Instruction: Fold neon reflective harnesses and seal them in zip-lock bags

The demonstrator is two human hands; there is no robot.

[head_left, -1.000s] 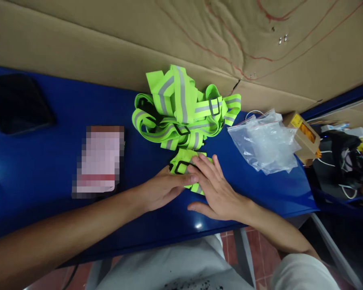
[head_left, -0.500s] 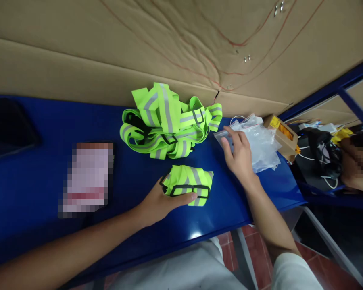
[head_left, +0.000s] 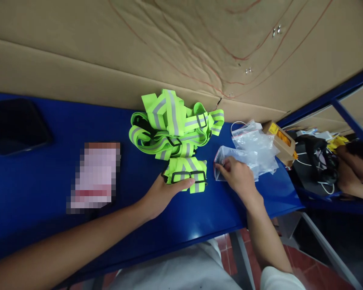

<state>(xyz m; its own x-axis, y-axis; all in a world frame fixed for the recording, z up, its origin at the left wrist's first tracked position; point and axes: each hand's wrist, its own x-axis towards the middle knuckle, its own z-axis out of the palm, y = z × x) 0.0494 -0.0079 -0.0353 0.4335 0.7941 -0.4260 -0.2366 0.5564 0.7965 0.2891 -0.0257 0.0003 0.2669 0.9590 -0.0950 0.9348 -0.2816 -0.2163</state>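
Folded neon-green reflective strap bundle (head_left: 189,166) sits clasped in the left hand (head_left: 162,196); the right hand (head_left: 239,178), fingers curled, pinches a clear plastic bag (head_left: 236,154) (green-and-grey strap pile (head_left: 174,123) unfolded).

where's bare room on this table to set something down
Free: blue table between flat black device and green strap pile; near edge between left hand and right forearm. Crowded: around right hand, clear plastic bags beside brown cardboard box.
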